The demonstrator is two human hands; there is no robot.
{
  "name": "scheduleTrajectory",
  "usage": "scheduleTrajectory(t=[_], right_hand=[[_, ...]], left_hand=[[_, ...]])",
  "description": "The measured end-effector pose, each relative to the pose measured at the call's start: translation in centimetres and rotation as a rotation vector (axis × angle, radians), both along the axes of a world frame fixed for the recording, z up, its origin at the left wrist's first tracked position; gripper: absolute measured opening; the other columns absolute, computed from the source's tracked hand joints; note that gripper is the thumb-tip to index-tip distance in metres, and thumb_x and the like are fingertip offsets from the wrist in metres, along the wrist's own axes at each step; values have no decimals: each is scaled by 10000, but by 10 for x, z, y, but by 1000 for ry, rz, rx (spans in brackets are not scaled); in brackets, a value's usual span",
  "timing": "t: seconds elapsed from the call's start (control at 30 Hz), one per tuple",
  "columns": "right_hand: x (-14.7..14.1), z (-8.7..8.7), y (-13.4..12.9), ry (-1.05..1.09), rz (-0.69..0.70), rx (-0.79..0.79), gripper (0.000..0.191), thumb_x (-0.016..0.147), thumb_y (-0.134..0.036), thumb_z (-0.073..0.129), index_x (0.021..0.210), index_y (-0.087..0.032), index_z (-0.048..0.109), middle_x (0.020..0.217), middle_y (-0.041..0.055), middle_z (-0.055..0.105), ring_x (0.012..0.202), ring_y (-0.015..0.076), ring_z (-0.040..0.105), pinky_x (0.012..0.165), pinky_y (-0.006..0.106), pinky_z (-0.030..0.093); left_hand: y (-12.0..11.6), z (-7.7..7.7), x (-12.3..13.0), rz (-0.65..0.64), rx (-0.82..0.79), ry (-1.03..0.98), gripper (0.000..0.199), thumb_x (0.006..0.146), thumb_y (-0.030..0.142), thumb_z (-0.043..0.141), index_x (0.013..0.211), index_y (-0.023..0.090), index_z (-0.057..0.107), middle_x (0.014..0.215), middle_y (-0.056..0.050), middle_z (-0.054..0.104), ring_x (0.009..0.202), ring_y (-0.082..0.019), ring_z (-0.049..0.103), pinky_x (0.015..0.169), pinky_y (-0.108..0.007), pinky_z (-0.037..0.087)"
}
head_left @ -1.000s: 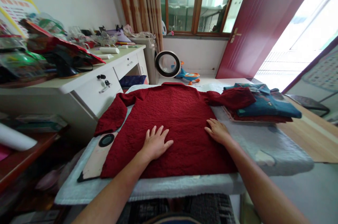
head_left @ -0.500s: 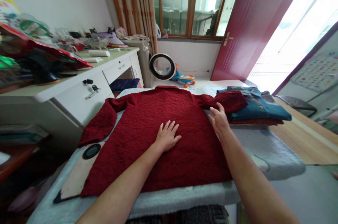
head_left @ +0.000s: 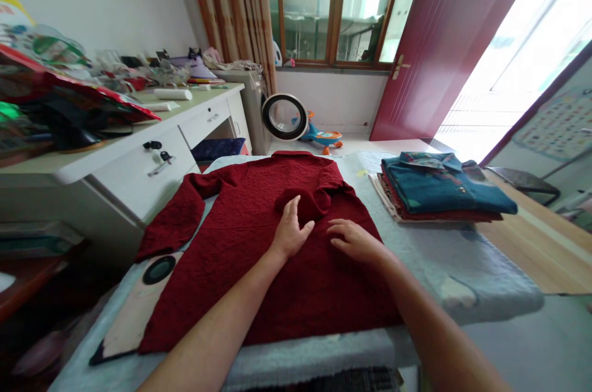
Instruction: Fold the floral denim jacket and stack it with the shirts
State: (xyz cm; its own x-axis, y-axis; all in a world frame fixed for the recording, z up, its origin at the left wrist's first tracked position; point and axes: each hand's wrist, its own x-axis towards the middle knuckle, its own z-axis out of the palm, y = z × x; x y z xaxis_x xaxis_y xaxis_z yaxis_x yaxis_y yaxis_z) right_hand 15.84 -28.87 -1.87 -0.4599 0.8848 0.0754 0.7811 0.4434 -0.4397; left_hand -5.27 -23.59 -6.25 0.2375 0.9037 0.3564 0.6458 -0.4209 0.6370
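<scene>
A dark red long-sleeved shirt [head_left: 231,238] lies spread out on a pale blue cloth [head_left: 444,269], its collar at the far side. Its right-hand sleeve [head_left: 314,198] is folded inward across the upper body, while the left-hand sleeve stretches out to the side. My left hand [head_left: 291,232] is over the middle of the shirt, just at the near edge of the folded sleeve, fingers extended and thumb apart. To the right, my right hand [head_left: 354,238] hovers at or just over the shirt with fingers apart and slightly bent. Neither hand grips the fabric.
A stack of folded clothes, with a blue denim garment [head_left: 439,185] on top, sits on the cloth at right. Left stands a cluttered white desk [head_left: 134,176]. Farther back are a washing machine with its round door [head_left: 284,118] open, a blue toy [head_left: 324,135] and a red door [head_left: 420,59].
The right-hand sleeve, which lay outward over the denim stack, is now folded across the shirt. My right hand has moved left and nearer; my left hand has turned thumb-up.
</scene>
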Motion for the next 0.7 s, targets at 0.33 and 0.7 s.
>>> scheduleTrajectory(t=[0.33,0.7], right_hand=[[73,-35,-57,-151,-628,101,513,848,-280,516,1337,-125,494,1209,179,633,1113,286,600,955,395,445],[68,-21,-87,-205,-623,-186,179,845,-296,522,915,-151,602,955,144,703,883,262,666,725,321,442]], left_hand=[[11,10,-2,165,-90,437,915,784,226,613,1538,291,99,1603,-161,142,1123,-292,620,903,-392,522],[52,26,-16,123,-137,568,240,817,238,500,1013,193,630,1066,-74,637,961,-250,671,829,-330,533]])
